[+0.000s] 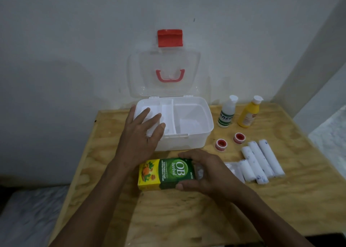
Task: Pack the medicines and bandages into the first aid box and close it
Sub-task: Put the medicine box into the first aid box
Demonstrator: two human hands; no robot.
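Our left hand (141, 134) lies flat, fingers spread, over the left end of the open first aid box (189, 127). Our right hand (206, 173) grips the green OB herbal carton (164, 173) just near of the box; bandage rolls (260, 160) lie right.

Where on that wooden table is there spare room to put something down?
Bare wood lies along the near edge of the table, in front of the green medicine box, and left of the open first aid box. The right side is crowded: two bottles, two tape rolls and the bandage rolls.
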